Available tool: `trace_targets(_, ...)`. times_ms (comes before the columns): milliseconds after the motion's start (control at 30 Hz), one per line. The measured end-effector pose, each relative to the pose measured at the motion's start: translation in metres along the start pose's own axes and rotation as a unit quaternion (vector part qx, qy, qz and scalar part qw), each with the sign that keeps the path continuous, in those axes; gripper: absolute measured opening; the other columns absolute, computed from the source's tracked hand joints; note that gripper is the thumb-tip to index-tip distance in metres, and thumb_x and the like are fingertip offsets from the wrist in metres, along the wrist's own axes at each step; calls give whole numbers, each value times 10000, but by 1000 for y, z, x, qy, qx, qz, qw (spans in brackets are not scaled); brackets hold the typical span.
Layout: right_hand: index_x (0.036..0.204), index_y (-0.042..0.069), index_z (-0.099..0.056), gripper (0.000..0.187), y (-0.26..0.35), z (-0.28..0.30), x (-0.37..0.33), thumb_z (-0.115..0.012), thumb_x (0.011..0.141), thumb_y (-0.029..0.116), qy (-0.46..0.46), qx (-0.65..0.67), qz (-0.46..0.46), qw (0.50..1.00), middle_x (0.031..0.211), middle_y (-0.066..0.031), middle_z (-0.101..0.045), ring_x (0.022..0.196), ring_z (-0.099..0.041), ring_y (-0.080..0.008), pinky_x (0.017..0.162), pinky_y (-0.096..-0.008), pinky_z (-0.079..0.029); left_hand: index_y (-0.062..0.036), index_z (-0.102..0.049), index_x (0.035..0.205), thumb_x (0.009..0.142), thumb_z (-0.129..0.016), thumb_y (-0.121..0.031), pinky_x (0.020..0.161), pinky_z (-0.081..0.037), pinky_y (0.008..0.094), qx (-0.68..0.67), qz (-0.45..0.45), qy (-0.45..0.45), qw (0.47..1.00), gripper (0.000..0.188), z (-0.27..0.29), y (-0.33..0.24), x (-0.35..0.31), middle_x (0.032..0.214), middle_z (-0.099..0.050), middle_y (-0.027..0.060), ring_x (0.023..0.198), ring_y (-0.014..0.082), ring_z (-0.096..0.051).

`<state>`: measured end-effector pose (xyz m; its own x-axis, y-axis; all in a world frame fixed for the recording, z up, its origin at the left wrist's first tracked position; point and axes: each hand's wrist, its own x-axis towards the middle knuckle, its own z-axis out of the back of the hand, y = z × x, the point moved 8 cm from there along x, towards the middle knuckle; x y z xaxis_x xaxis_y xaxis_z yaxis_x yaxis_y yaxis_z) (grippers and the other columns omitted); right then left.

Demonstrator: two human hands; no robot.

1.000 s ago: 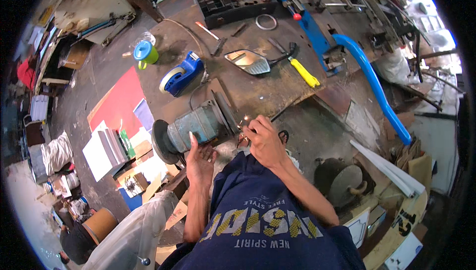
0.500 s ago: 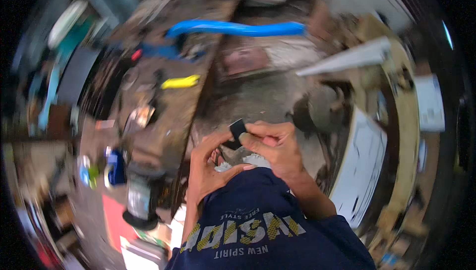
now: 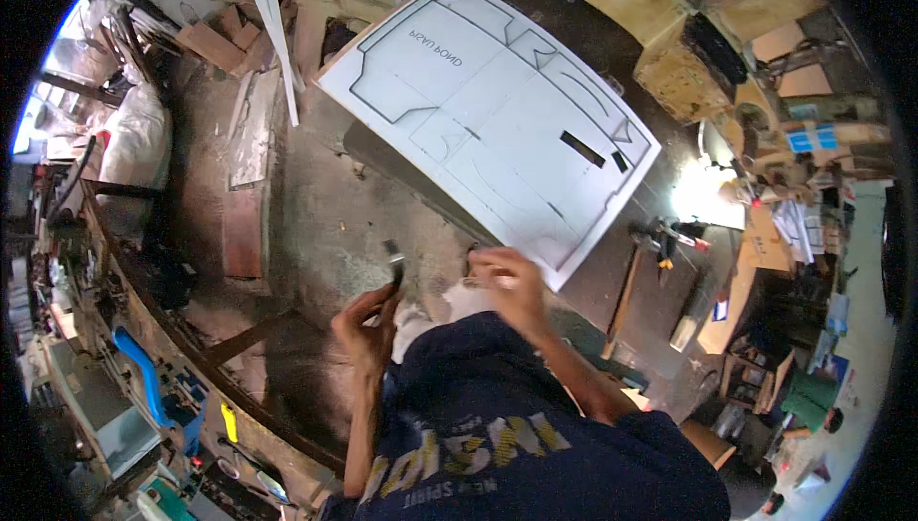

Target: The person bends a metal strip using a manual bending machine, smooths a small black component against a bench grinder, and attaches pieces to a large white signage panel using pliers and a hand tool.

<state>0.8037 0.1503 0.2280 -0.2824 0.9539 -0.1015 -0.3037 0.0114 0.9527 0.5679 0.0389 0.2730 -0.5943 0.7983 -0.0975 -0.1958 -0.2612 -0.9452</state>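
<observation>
Both forward: left hand, pinch grip on dark strip; right hand, grip loosely spread.

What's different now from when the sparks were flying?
The view has turned right, away from the machine, to a white board. The left hand, empty during the sparks, now holds a small dark piece; the right hand let go and moved away rightward. The yellow-handled tool still lies on the bench.

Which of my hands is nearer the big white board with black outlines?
Right. Your right hand is by the lowest corner of the white board; your left hand, holding a small dark piece, is farther away, below it.
</observation>
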Motion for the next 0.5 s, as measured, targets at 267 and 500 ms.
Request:
trace_targets(267,1526,93,-227,1308,-44,157,-5,-917,510,543,-49,-370,-39,927,1524,-247,-161,1418,-164,-446,1109,-593,-186,44,-724,1021,862,-691,20,641,-511,284,-114,14,83,990,165,-103,25,108,988,-714,136,796,171,-668)
trace_targets(500,1569,84,-102,1402,-108,200,-1,-879,527,611,-27,-399,-120,909,1578,-263,-123,1472,-98,-429,1155,-617,-79,-9,-743,1071,857,-650,60,641,-488,275,136,-107,125,977,243,-119,35,146,921,-704,134,752,186,-650)
